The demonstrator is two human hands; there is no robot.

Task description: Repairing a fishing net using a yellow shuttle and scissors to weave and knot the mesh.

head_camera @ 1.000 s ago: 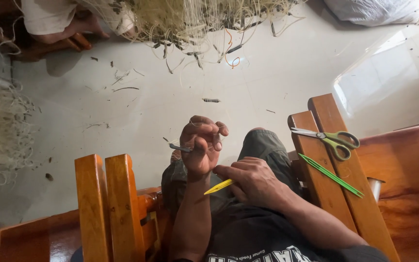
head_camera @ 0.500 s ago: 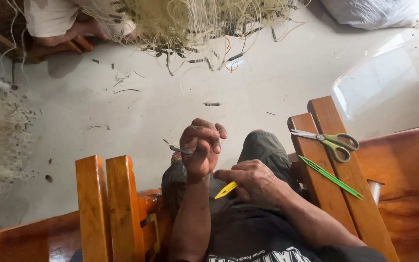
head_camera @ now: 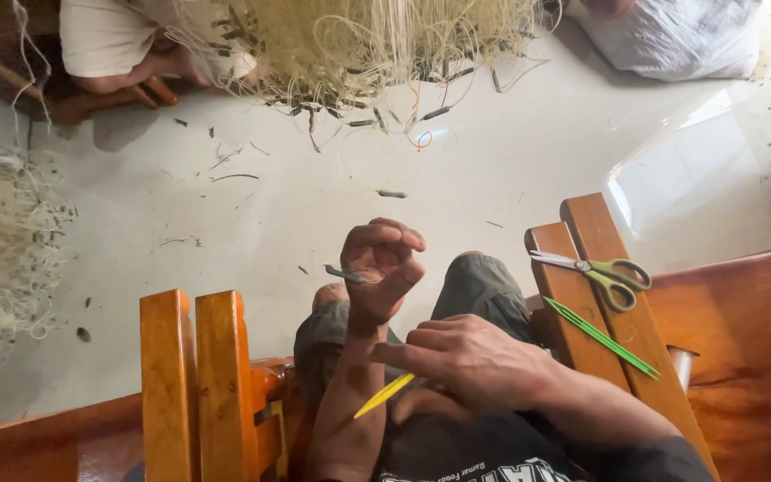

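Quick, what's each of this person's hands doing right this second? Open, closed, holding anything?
Left hand: raised, closed, pinching a thin dark sliver.
Right hand: curled on the lap, holding a thin yellow strip.

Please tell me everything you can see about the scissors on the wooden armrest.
The scissors have pale silver blades and olive-green loop handles that look like plastic. They are closed and lie flat across the top of the wooden armrest, blades pointing left, handles to the right. A thin green strip lies just below them. Neither hand touches them.

Left hand point(head_camera: 381, 268) raised, fingers curled shut, right hand point(head_camera: 466, 361) lower, fingers loosely bent
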